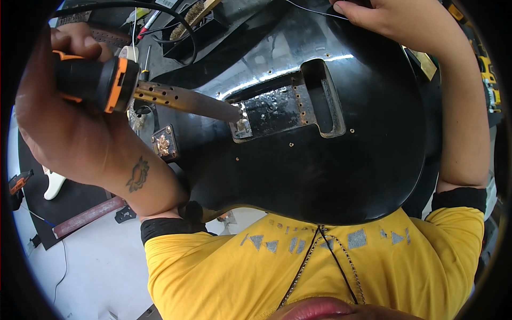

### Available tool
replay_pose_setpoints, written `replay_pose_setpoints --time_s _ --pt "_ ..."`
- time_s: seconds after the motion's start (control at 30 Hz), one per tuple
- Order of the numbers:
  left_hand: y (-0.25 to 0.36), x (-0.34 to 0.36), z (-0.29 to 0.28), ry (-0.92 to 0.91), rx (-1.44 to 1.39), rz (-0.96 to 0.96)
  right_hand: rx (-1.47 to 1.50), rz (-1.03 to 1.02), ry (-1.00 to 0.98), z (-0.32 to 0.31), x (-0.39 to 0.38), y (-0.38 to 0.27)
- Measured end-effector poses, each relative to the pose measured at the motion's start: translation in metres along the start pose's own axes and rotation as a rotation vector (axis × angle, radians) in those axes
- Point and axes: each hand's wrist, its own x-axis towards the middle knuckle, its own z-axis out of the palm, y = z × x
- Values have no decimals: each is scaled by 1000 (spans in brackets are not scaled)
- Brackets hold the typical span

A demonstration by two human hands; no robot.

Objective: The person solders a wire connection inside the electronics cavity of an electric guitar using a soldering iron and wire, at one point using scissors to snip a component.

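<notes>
My left hand [44,104] is closed around the black and orange handle of a soldering iron [181,102]. Its perforated metal barrel points down to the right, and its end meets a metal plate [244,128] at the left end of the cavity in a glossy black electric guitar body [224,184]. The body lies in front of my chest. At the upper right, my right hand [381,21] is at the body's far edge, beside a thin silvery wire [314,10]. Its thumb shows, but the other fingers are mostly cut off, so its grip is unclear.
A metal neck plate [164,143] lies left of the cavity. Behind it are a screwdriver [145,65], a brush [188,20] in a black box and a looping black cable [195,47]. A reddish-brown bar [88,217] lies at the lower left.
</notes>
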Motion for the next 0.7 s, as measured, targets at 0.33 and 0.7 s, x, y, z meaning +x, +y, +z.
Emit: replay_pose_setpoints --time_s 0.33,0.7 --pt "-4 -5 4 -28 50 81 43 2 -25 -3 5 10" --pt "-4 -4 0 -31 54 83 0 17 -9 -1 -1 -2"
